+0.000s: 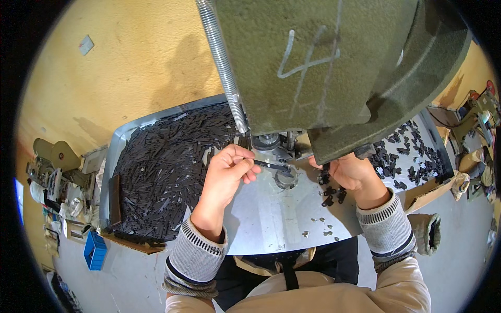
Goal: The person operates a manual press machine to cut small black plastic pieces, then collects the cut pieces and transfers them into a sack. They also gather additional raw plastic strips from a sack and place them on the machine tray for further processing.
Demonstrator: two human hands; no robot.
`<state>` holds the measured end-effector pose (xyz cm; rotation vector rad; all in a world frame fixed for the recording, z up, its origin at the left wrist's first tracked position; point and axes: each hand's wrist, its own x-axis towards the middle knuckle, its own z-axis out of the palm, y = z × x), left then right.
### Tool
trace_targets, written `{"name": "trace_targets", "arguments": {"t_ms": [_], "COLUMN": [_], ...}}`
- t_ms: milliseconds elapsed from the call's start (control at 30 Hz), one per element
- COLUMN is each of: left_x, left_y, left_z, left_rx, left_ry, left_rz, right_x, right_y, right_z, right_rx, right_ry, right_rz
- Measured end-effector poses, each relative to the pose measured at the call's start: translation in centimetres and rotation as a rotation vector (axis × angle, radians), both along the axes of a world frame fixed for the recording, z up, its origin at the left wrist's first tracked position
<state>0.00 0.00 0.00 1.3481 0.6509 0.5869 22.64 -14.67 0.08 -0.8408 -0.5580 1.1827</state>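
Note:
My left hand [230,169] is closed, thumb and fingers pinching one end of a flat black metal strip [268,165]. The strip's far end lies by the round metal die [286,178] on the grey metal worktable [266,219], below the press's ram [266,141]. To the right, my right hand [350,172] is curled beside the press, its fingers partly covered by the machine's casing. Small black metal pieces [329,196] lie under and beside that hand. Whether it holds one of them cannot be made out.
The olive-green press head [302,62], with a coil spring [223,62] along its left side, hangs over the hands. A tray [119,136] heaped with black strips stands left; small black parts [409,151] lie right. Metal scraps [322,226] dot the front. A blue bin [95,251] stands on the floor.

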Motion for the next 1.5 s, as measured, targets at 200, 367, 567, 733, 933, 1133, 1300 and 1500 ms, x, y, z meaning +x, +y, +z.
{"name": "trace_targets", "arguments": {"t_ms": [200, 367, 567, 733, 933, 1133, 1300, 1500], "left_x": [-0.6, -0.8, -0.9, -1.6, -2.7, 1.5, 3.8, 3.9], "left_y": [0.3, 0.5, 0.9, 0.9, 1.4, 4.3, 7.4, 9.1], "left_z": [1.2, 1.2, 1.2, 1.9, 2.8, -0.8, -3.1, -2.9], "left_rx": [-0.172, -0.227, -0.312, -0.304, -0.142, 0.737, 1.111, 1.108], "left_ry": [0.162, 0.181, 0.083, -0.016, 0.086, 0.308, 0.674, 0.720], "left_rz": [-0.056, -0.090, -0.111, -0.231, -0.475, 0.292, 0.227, -0.006], "right_x": [0.1, -0.2, -0.2, 0.0, 0.0, -0.3, -0.2, -0.6], "right_y": [-0.1, -0.2, -0.1, -0.4, -0.2, -0.2, -0.1, -0.3], "right_z": [0.3, 1.4, 2.2, 1.5, 1.6, 1.0, -0.1, 0.5], "right_rx": [-0.108, -0.127, -0.171, -0.135, -0.158, -0.179, -0.291, -0.151], "right_ry": [-0.060, -0.096, -0.095, -0.113, -0.154, -0.229, -0.391, -0.512], "right_rz": [-0.153, -0.142, -0.163, -0.129, -0.105, -0.037, 0.040, -0.010]}}
